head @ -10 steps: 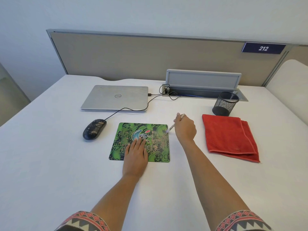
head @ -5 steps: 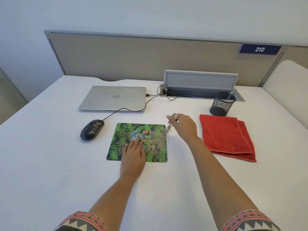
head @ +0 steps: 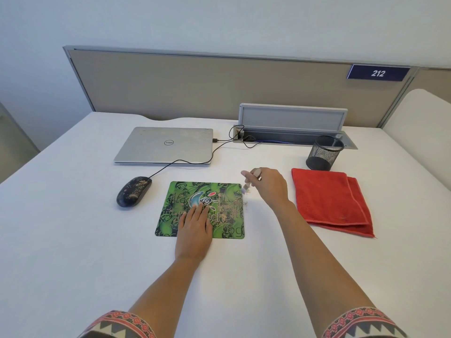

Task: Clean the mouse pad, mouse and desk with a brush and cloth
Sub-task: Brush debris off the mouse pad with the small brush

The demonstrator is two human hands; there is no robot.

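The right hand [head: 271, 186] pinched a small brush [head: 248, 182] in curled fingers, with the bristles down at the far right corner of the green mouse pad [head: 227, 225]. Brownish crumbs [head: 231, 208] lay scattered over the pad's right side and just off its edge. The left hand [head: 195, 228] lay flat with straight fingers, pressing the pad's near middle. The pad sat mid-desk [head: 73, 240] — the dark wired mouse [head: 133, 191] was just left of it, the folded red cloth [head: 329, 198] toward the right edge, and a closed Dell laptop [head: 163, 145] and black mesh pen cup [head: 324, 153] farther back.
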